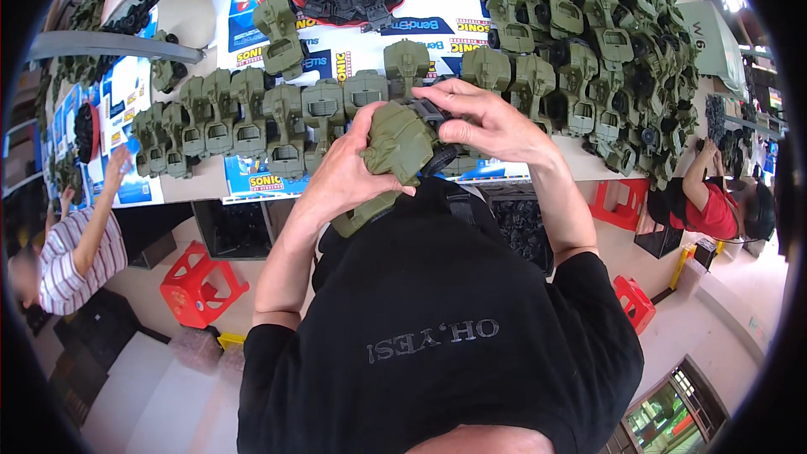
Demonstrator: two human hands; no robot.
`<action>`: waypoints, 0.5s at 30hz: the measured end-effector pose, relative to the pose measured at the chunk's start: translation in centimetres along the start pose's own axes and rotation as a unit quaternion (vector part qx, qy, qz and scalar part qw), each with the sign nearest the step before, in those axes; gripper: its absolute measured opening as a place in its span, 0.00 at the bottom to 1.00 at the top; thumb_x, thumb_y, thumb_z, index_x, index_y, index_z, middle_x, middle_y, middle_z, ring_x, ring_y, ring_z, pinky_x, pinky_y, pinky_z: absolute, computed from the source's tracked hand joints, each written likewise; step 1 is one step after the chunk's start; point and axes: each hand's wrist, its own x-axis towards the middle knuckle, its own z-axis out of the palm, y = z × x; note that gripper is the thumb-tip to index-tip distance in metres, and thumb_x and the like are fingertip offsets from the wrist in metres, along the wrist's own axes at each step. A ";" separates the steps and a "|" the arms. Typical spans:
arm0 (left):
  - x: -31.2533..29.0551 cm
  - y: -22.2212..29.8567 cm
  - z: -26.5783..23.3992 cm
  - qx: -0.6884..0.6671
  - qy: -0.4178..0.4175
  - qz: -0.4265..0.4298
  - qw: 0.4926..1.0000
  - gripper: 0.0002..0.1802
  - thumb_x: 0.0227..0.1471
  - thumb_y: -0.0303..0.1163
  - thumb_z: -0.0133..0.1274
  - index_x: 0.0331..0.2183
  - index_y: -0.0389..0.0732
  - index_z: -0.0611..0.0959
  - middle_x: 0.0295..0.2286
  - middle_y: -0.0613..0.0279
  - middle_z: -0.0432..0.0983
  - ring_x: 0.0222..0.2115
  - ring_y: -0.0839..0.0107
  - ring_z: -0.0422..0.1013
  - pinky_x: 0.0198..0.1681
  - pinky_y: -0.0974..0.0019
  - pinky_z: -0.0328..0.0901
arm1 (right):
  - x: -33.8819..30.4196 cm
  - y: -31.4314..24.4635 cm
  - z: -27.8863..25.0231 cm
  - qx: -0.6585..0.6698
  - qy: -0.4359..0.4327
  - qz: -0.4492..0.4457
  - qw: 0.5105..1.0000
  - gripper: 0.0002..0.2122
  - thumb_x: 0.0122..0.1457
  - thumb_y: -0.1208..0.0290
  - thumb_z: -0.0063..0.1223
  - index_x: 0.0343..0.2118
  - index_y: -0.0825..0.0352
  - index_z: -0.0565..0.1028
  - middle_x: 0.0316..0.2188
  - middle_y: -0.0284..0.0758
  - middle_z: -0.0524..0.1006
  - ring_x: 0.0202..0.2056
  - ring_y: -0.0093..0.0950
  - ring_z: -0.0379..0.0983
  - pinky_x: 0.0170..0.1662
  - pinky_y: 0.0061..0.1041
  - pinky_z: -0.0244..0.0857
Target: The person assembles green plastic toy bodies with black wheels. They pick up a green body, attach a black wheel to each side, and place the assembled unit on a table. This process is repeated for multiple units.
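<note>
In front of my chest I hold an olive-green toy vehicle (397,141) with black wheels, tilted over the table's near edge. My left hand (340,175) wraps round its green body from the left, with the thumb on top. The fingers and thumb of my right hand (496,124) close on its far right side, around a dark grey part (427,111). Whether that part is seated on the vehicle, I cannot tell. Just below my left hand, another olive-green piece (370,212) shows against my black shirt.
Rows of similar green toy vehicles (286,122) line the near table edge, with a dense pile at right (605,42). Behind stands a red basin (296,2) heaped with dark grey parts. Co-workers sit at left (80,256) and right (706,202). Red stools (200,284) stand below.
</note>
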 end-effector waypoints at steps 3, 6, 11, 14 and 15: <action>0.0 0.6 -0.7 0.012 -0.032 -0.020 0.999 0.49 0.29 0.37 0.69 0.52 0.38 0.60 0.40 0.50 0.74 0.44 0.57 0.70 0.47 0.61 0.63 | 0.3 1.3 -1.2 0.097 -0.001 0.045 0.994 0.21 0.58 0.64 0.50 0.52 0.70 0.67 0.47 0.36 0.67 0.44 0.24 0.65 0.48 0.23 0.59; 0.4 2.0 -1.6 0.028 -0.085 -0.080 0.993 0.50 0.31 0.41 0.68 0.52 0.37 0.59 0.41 0.48 0.73 0.44 0.57 0.70 0.48 0.61 0.62 | 0.1 1.3 -1.4 0.089 -0.040 0.041 0.994 0.23 0.57 0.62 0.51 0.53 0.69 0.66 0.48 0.37 0.66 0.48 0.27 0.63 0.52 0.25 0.55; 0.6 1.9 -1.8 0.041 -0.124 -0.084 0.988 0.52 0.31 0.43 0.68 0.53 0.35 0.57 0.41 0.47 0.73 0.45 0.58 0.70 0.49 0.62 0.61 | -0.7 1.2 -0.9 0.118 -0.078 0.028 0.990 0.27 0.57 0.59 0.51 0.55 0.71 0.63 0.52 0.40 0.64 0.56 0.30 0.55 0.57 0.28 0.49; 0.4 1.2 -1.5 -0.018 -0.127 -0.071 0.989 0.53 0.32 0.44 0.68 0.54 0.35 0.57 0.42 0.49 0.72 0.46 0.60 0.69 0.50 0.64 0.60 | -0.8 2.1 -1.3 0.137 -0.047 0.063 0.987 0.26 0.57 0.58 0.51 0.54 0.72 0.64 0.56 0.42 0.61 0.58 0.31 0.53 0.58 0.30 0.49; 0.3 1.2 -1.5 -0.034 -0.133 -0.069 0.988 0.53 0.32 0.44 0.68 0.54 0.35 0.57 0.42 0.49 0.72 0.46 0.61 0.68 0.50 0.64 0.60 | -0.8 1.8 -1.2 0.209 -0.048 0.074 0.974 0.24 0.57 0.59 0.51 0.51 0.73 0.67 0.58 0.43 0.59 0.59 0.33 0.53 0.59 0.33 0.49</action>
